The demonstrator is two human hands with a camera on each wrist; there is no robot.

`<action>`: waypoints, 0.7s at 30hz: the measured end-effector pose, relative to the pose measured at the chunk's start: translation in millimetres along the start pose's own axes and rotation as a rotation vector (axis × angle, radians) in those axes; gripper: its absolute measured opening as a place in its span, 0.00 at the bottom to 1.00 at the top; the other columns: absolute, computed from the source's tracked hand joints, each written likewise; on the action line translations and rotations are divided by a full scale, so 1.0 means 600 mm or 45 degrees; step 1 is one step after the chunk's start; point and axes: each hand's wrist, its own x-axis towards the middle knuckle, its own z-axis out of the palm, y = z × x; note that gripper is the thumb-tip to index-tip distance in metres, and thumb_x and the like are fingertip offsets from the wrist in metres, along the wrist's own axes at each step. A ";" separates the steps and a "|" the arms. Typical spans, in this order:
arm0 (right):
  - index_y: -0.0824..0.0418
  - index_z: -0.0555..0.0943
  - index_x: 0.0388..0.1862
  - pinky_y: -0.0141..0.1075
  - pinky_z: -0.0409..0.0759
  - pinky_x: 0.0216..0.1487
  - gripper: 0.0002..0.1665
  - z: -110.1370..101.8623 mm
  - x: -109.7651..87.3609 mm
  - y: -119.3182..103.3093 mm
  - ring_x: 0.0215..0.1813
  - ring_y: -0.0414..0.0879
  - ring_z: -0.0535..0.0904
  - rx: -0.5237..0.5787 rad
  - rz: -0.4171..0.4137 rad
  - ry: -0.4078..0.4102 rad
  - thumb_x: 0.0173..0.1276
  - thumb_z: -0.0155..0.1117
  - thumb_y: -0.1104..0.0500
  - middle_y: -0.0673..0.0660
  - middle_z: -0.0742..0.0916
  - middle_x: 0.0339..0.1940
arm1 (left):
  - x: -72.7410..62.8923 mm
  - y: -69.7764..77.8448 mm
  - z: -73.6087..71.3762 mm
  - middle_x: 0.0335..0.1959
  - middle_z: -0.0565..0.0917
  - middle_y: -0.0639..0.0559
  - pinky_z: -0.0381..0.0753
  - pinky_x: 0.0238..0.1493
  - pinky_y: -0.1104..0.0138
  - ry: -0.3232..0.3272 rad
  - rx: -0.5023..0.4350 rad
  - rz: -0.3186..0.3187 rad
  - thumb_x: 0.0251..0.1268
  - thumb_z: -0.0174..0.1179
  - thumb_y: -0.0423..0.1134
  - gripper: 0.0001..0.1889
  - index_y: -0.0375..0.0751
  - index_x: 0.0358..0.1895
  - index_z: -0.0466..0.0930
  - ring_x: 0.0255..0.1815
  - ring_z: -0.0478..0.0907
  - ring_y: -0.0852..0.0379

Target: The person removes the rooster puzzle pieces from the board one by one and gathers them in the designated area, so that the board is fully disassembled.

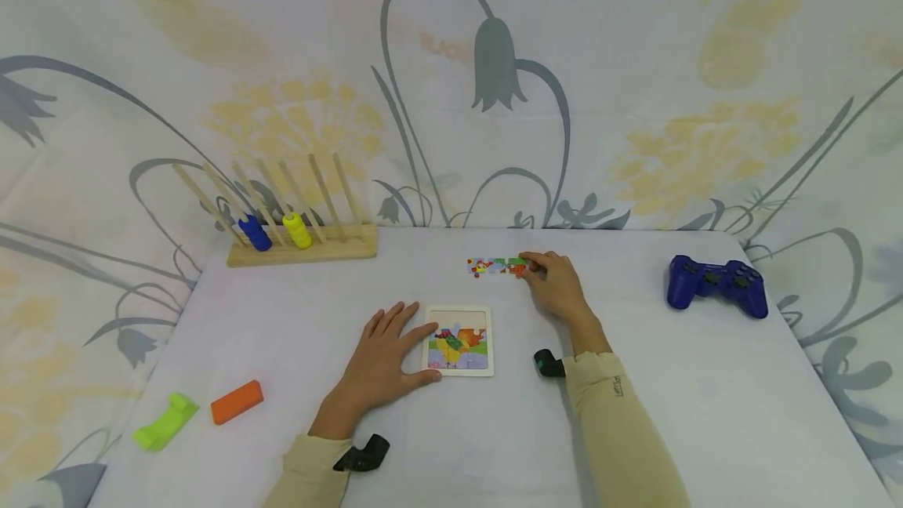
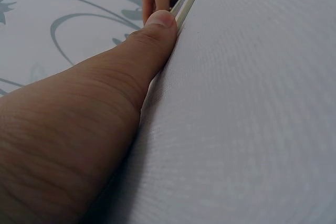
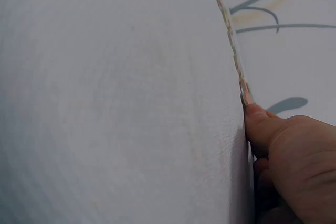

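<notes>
A square jigsaw puzzle tray [image 1: 457, 310] with a pale rim lies at the middle of the table, and colourful pieces [image 1: 455, 348] fill its lower part. My left hand [image 1: 381, 359] rests at its left side with fingers spread; thumb and index finger touch the rim. In the left wrist view the thumb [image 2: 152, 35] lies against the tray's edge. Beyond the tray, a short row of puzzle pieces [image 1: 494, 266] lies flat on the cloth. My right hand [image 1: 560, 288] pinches the puzzle piece [image 1: 518, 270] at the row's right end. Its other fingers are partly hidden.
A wooden peg rack [image 1: 310, 256] with blue rings [image 1: 255, 233] and yellow rings [image 1: 297, 230] stands at the back left. A blue game controller [image 1: 716, 284] lies at the right. An orange block [image 1: 237, 402] and a green curved block [image 1: 166, 422] lie at the front left.
</notes>
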 end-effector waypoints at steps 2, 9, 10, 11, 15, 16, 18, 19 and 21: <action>0.58 0.80 0.67 0.43 0.71 0.51 0.22 -0.001 0.001 -0.001 0.51 0.54 0.72 0.003 0.016 -0.009 0.77 0.60 0.58 0.58 0.83 0.45 | -0.001 0.001 0.000 0.81 0.61 0.48 0.51 0.82 0.43 0.003 -0.002 0.001 0.57 0.67 0.68 0.40 0.60 0.73 0.73 0.84 0.53 0.43; 0.58 0.79 0.68 0.44 0.71 0.52 0.23 -0.004 0.003 -0.005 0.52 0.54 0.72 0.037 0.035 -0.033 0.76 0.61 0.58 0.58 0.83 0.45 | 0.000 0.001 -0.001 0.81 0.62 0.47 0.51 0.82 0.42 0.021 -0.013 0.005 0.56 0.68 0.68 0.41 0.59 0.73 0.73 0.84 0.53 0.42; 0.59 0.79 0.68 0.44 0.71 0.52 0.23 -0.004 0.003 -0.005 0.51 0.54 0.72 0.038 0.033 -0.034 0.76 0.61 0.58 0.58 0.83 0.45 | 0.000 0.000 0.000 0.81 0.62 0.47 0.51 0.82 0.42 0.023 -0.012 0.006 0.56 0.68 0.68 0.40 0.59 0.73 0.73 0.83 0.54 0.42; 0.59 0.79 0.68 0.44 0.71 0.52 0.23 -0.004 0.004 -0.005 0.51 0.54 0.71 0.039 0.032 -0.037 0.76 0.61 0.59 0.58 0.83 0.45 | 0.001 0.000 0.001 0.81 0.62 0.48 0.51 0.82 0.42 0.022 -0.008 0.007 0.56 0.67 0.69 0.41 0.60 0.73 0.73 0.84 0.53 0.42; 0.59 0.79 0.69 0.45 0.72 0.54 0.23 -0.003 0.006 0.000 0.51 0.53 0.72 0.045 0.042 -0.050 0.77 0.60 0.58 0.58 0.83 0.46 | 0.001 -0.003 0.005 0.82 0.61 0.48 0.51 0.82 0.43 0.016 0.001 0.006 0.57 0.66 0.70 0.41 0.61 0.73 0.72 0.84 0.53 0.43; 0.59 0.79 0.69 0.46 0.73 0.55 0.23 -0.003 0.006 0.001 0.52 0.53 0.72 0.046 0.045 -0.053 0.77 0.60 0.58 0.58 0.83 0.46 | 0.001 -0.004 0.006 0.82 0.61 0.48 0.51 0.83 0.43 0.010 0.004 0.003 0.57 0.66 0.70 0.41 0.61 0.74 0.72 0.84 0.53 0.43; 0.59 0.78 0.69 0.48 0.73 0.58 0.24 -0.003 0.007 0.002 0.53 0.53 0.72 0.052 0.048 -0.056 0.77 0.60 0.58 0.57 0.83 0.46 | 0.001 -0.005 0.007 0.82 0.60 0.49 0.50 0.83 0.43 0.005 0.001 0.002 0.57 0.65 0.71 0.41 0.62 0.74 0.71 0.84 0.52 0.43; 0.58 0.78 0.69 0.48 0.73 0.59 0.24 -0.003 0.007 0.003 0.54 0.53 0.72 0.052 0.045 -0.058 0.77 0.60 0.58 0.57 0.83 0.47 | 0.001 -0.005 0.006 0.82 0.60 0.48 0.50 0.83 0.43 0.004 -0.003 0.003 0.57 0.65 0.71 0.41 0.62 0.74 0.71 0.84 0.52 0.43; 0.59 0.78 0.69 0.48 0.73 0.59 0.24 -0.003 0.007 0.003 0.54 0.53 0.72 0.059 0.039 -0.057 0.77 0.60 0.58 0.58 0.83 0.46 | 0.001 -0.005 0.006 0.82 0.60 0.49 0.49 0.83 0.43 0.003 -0.002 0.003 0.57 0.65 0.71 0.41 0.62 0.74 0.71 0.84 0.52 0.44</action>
